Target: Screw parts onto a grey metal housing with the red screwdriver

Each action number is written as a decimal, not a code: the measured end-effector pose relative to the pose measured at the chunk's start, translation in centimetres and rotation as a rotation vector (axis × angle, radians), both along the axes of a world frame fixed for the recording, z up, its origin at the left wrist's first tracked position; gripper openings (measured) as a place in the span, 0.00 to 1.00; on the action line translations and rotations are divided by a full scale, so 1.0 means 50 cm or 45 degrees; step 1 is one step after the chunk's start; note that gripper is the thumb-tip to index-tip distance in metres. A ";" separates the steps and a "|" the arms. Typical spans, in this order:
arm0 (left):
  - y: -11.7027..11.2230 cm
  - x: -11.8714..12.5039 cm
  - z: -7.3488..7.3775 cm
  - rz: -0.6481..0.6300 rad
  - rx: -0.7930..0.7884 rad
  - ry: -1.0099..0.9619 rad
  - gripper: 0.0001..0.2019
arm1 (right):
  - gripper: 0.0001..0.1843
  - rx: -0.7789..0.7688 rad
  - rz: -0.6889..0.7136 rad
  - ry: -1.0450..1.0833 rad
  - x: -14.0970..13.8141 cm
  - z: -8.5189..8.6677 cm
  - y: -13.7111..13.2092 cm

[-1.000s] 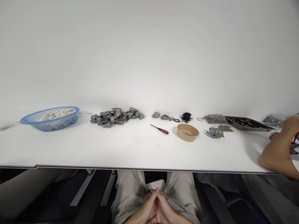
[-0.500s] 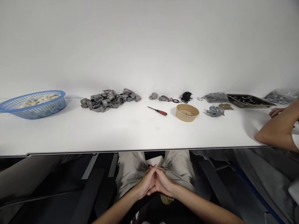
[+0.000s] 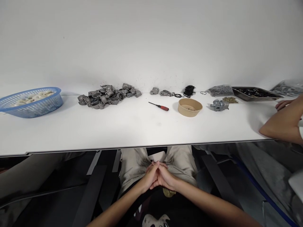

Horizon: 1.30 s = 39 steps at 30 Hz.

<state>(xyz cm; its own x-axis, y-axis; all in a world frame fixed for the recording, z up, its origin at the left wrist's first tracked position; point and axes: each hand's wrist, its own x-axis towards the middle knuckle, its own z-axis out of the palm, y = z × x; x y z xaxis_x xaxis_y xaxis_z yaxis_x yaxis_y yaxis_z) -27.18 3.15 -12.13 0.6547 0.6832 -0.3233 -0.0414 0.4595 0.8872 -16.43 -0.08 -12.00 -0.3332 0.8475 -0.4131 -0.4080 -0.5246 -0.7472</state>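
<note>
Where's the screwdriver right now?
In the head view, the screwdriver lies on the table near the middle, just left of the tan bowl and right of the gray pile.

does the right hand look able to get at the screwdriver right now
Probably yes, if unclasped first: the right hand is joined with the left hand below the table, but the screwdriver lies uncovered, roughly straight ahead.
</note>
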 end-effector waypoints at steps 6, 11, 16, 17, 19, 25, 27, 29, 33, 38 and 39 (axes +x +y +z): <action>-0.002 0.002 0.007 -0.005 0.044 0.052 0.26 | 0.29 0.004 0.042 0.137 0.000 -0.004 -0.001; -0.007 -0.002 0.020 0.026 0.088 0.058 0.25 | 0.29 -0.009 0.017 0.128 -0.002 -0.017 -0.002; -0.006 -0.007 -0.002 0.041 0.122 0.124 0.28 | 0.40 0.045 0.069 0.109 -0.005 -0.047 0.002; -0.004 -0.006 -0.005 0.048 0.143 0.132 0.28 | 0.41 0.052 0.066 0.110 -0.005 -0.051 0.004; -0.001 -0.005 -0.006 0.051 0.173 0.151 0.30 | 0.41 0.059 0.058 0.111 -0.005 -0.053 0.007; 0.000 -0.002 0.000 0.052 0.113 0.091 0.31 | 0.40 0.032 0.051 0.122 -0.007 -0.036 0.007; 0.000 -0.003 -0.015 0.073 0.083 0.056 0.29 | 0.38 0.032 0.051 0.148 -0.008 -0.032 0.005; 0.002 -0.003 -0.035 0.074 0.060 0.013 0.29 | 0.37 0.033 0.060 0.161 -0.008 -0.031 0.003; 0.006 -0.002 -0.059 0.104 0.073 -0.007 0.31 | 0.36 0.024 0.030 0.160 -0.009 -0.037 0.004; 0.003 -0.002 -0.043 0.116 0.076 0.010 0.33 | 0.38 0.029 0.025 0.179 -0.009 -0.043 0.006; 0.003 -0.003 -0.040 0.115 0.071 0.009 0.34 | 0.39 0.029 0.026 0.169 -0.009 -0.044 0.006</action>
